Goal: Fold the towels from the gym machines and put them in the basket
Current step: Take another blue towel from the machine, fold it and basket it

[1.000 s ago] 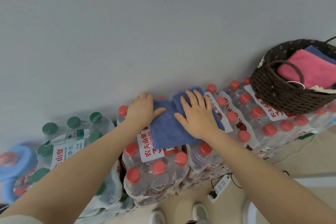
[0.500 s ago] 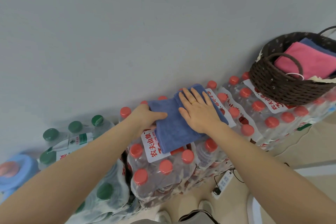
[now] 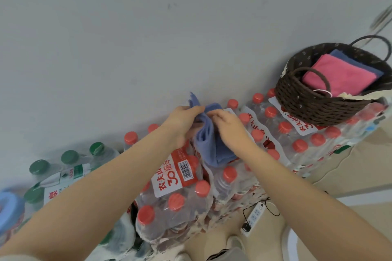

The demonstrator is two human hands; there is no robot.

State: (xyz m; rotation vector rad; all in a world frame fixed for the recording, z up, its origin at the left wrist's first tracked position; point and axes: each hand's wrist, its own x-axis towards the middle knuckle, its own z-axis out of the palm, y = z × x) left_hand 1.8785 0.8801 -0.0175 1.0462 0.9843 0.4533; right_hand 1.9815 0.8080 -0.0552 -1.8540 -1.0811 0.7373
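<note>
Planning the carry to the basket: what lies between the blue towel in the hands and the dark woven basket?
In the head view, between the blue towel and the dark woven basket lie only shrink-wrapped packs of red-capped water bottles; the basket rests on them.

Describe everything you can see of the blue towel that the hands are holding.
The towel is blue, of soft, fluffy-looking cloth, folded into several layers. The left hand and right hand pinch its upper part from either side, so it stands partly lifted and bunched. One loose corner sticks up against the wall. Its lower fold rests on the bottle packs, left of the basket and apart from it.
</note>
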